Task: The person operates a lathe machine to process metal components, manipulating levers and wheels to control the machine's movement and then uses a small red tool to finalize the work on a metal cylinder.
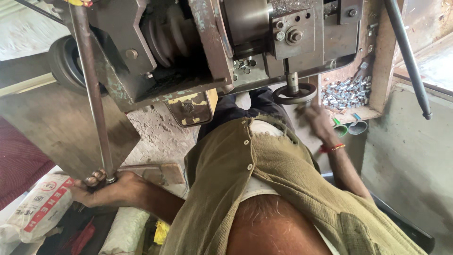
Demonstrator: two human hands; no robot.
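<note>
Head view, looking down the person's own torso at an old grey metal machine [226, 47] with flaking green paint. The left hand [106, 186] is clenched around the lower end of a long, rust-brown steel lever rod [92, 94], which rises steeply to the machine's upper left corner. The right hand [317, 120], blurred, lies just below and beside a small dark round handwheel [295, 94] mounted on a short vertical shaft under the machine's front; whether its fingers grasp the wheel or merely brush it cannot be told.

A heap of small, bright, short cylindrical metal pieces [346, 90] lies in a rusty open tray [380, 61] just right of the handwheel, near the right hand. A few similar pieces [244, 65] rest on the machine's ledge beneath its grey cylindrical head [245, 21].

As a judgement, the work appears to be mid-run: many pieces are piled in the tray, yet whether these are finished or awaiting the machine is not shown, so the share remaining cannot be gauged. No piece is visibly held in either hand.
</note>
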